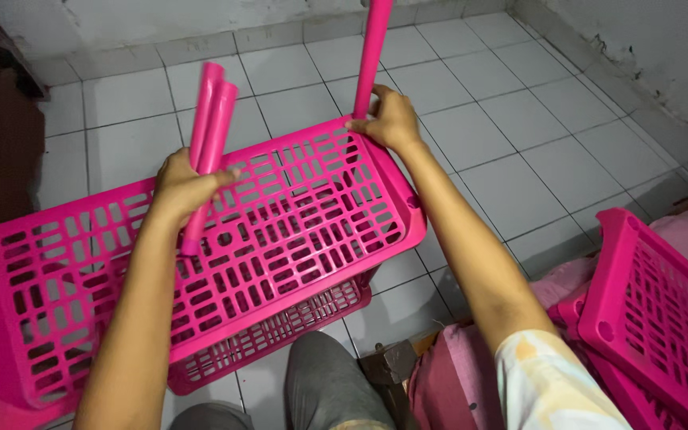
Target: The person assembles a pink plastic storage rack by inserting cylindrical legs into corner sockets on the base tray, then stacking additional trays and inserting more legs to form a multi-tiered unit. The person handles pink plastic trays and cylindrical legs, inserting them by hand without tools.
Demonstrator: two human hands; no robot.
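Assembly looks mid-step — left hand [181, 185] fingers grip two loose pink tubes [209, 131] at centre-left, right hand [392, 119] fingers close around an upright pink post [372, 48] at the pink slatted shelf [280, 215] corner — seating it squarely likely follows.

Both bare forearms stretch forward from the bottom of the frame. The left hand [181, 185] is raised about mid-frame, its back toward the camera, fingers curled tight in a closed fist with the thumb pointing right. Its forearm rises steeply from the lower left edge, wrist straight. The right hand [390, 119] reaches farther ahead and higher, palm down, fingers bent and pressed downward, thumb tucked to the left. The right arm runs diagonally from the lower right, where a light patterned short sleeve covers the upper arm.
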